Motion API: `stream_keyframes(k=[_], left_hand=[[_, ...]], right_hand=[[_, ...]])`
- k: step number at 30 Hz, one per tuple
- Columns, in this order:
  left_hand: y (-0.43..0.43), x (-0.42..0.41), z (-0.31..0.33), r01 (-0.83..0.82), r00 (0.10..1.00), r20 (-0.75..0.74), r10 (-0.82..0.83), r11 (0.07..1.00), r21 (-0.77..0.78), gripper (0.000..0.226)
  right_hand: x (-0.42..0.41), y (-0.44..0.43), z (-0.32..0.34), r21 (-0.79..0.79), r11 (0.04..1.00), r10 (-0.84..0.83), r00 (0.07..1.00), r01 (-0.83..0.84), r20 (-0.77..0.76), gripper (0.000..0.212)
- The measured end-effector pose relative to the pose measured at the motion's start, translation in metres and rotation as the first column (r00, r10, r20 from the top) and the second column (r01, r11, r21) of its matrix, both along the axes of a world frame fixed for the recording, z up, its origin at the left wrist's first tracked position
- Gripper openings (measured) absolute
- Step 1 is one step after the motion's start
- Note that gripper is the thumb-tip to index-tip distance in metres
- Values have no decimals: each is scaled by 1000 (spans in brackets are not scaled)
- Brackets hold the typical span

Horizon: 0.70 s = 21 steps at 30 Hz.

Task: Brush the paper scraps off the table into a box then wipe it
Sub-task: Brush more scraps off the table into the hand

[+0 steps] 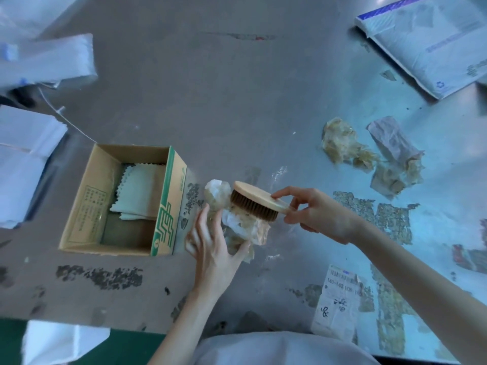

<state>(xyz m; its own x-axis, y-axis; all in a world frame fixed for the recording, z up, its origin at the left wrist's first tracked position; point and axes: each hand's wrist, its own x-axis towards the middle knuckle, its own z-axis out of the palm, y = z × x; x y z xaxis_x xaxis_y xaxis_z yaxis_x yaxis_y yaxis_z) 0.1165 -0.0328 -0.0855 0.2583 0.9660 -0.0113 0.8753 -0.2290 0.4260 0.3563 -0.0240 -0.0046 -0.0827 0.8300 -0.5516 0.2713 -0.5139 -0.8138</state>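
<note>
Right hand pinching the wooden brush handle, we are herding light, crumpled paper scraps toward the cardboard box at nine o'clock; left hand straight-fingered, bracing them.

Box: open brown carton with green print on one side, upright at 9 o'clock on the grey tabletop. White zigzag-edged cloth lies inside.
Brush: oval wooden back, brown bristles, tilted. Bristles touch the crumpled scrap pile just at the box's 3 o'clock.
More scraps lie at 2 o'clock, well apart.
</note>
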Motion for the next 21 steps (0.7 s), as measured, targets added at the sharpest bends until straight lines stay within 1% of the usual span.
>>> stream_keyframes(k=[2,3,6,9,11,14,16,18,21], left_hand=[[-4,-6,2,-4,1000,10,4,1000,-3,81],[-6,-8,2,-4,999,32,4,1000,-4,80],[-10,-11,1,6,993,121,-5,1000,-9,76],[-13,-9,-1,22,986,168,-20,1000,-11,74],[-15,-5,-1,13,984,179,-8,1000,-25,77],[-19,-2,-3,32,992,122,-28,999,-28,86],[-19,-2,-5,41,997,68,-40,999,-20,93],[-19,-4,-7,30,999,28,-30,999,-11,96],[-24,-8,-10,14,1000,5,-14,1000,-15,97]], right_hand=[[2,3,7,50,998,-41,999,40,8,45],[2,6,10,90,994,-65,997,62,40,45],[-3,19,10,232,971,-119,967,66,225,45],[-15,32,4,296,954,-146,940,50,310,45],[-26,36,-2,300,954,-112,913,-13,393,46],[-40,29,-14,256,960,-21,877,-117,481,51],[-47,17,-17,219,963,35,877,-158,478,53],[-52,2,-17,204,966,47,889,-156,456,56],[-53,-20,-20,197,971,41,902,-138,430,49]])
